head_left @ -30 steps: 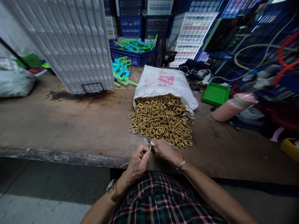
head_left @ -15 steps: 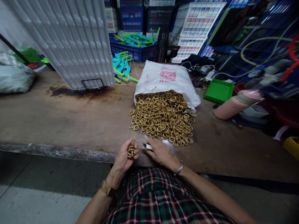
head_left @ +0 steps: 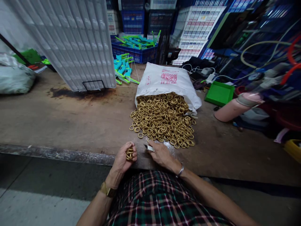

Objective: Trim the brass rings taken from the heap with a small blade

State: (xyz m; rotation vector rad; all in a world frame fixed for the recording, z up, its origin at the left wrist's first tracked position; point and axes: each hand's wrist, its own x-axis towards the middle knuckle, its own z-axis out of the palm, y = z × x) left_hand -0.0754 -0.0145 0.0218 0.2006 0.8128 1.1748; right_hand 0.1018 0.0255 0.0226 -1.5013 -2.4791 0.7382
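Observation:
Several gold-coloured rings [head_left: 129, 154] lie bunched in my left hand [head_left: 122, 158], whose fingers are curled round them near the table's front edge. My right hand [head_left: 162, 154] rests just to the right, closed on a small knife [head_left: 150, 148] with a dark pointed tip and a pale body; most of it is hidden by the fingers. In front of both hands spreads a heap of the same rings [head_left: 162, 122], spilling from the mouth of a white sack [head_left: 155, 78] with red print. One loose ring [head_left: 140, 135] lies at the heap's near left edge.
A corrugated pale panel [head_left: 89, 47] stands on the wooden table [head_left: 58, 125] at the left. To the right are a green tray [head_left: 219, 93] and a pink bottle [head_left: 235, 108] lying tilted. Behind, a blue crate [head_left: 134, 54] holds turquoise and green parts.
A ring has left my left fingertips, and a loose ring now lies at the heap's near left edge. My left hand has drawn slightly left, its fingers more closed. My right hand has barely moved.

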